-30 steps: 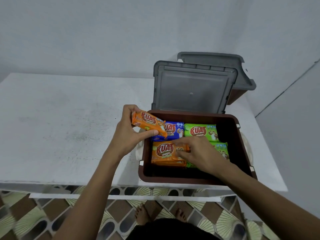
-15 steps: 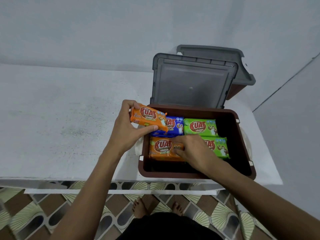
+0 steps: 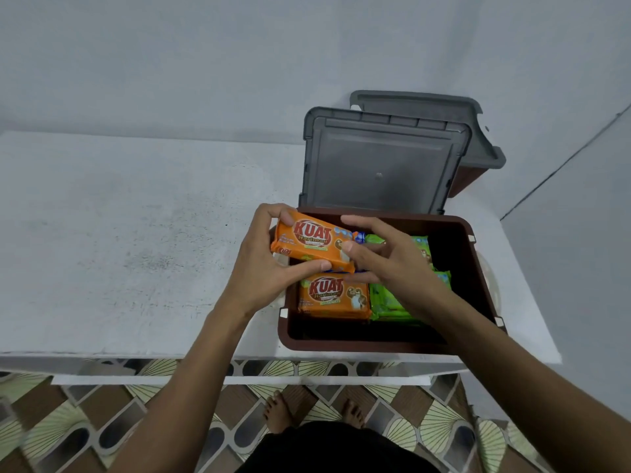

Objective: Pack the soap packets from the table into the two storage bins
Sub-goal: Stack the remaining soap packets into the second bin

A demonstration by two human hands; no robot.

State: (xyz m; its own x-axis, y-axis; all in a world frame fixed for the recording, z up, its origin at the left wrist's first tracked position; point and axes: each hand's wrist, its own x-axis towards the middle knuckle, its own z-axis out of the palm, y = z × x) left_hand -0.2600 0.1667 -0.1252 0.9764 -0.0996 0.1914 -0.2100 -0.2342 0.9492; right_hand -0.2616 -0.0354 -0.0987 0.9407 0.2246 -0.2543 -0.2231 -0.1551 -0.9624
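Right hand (image 3: 392, 264) now on orange packet (image 3: 310, 244)

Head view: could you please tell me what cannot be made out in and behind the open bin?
- Blue packet: head view, mostly hidden by the held orange packet and right hand.
- Green packets: head view, partly covered by the right hand.
- Rear bin: head view, contents hidden by its grey lid and the raised lid in front.

The white table (image 3: 119, 250) carries an open brown bin (image 3: 375, 344) near its front right corner. Just behind this bin stands a second bin (image 3: 462, 177), under a grey lid (image 3: 426, 104).
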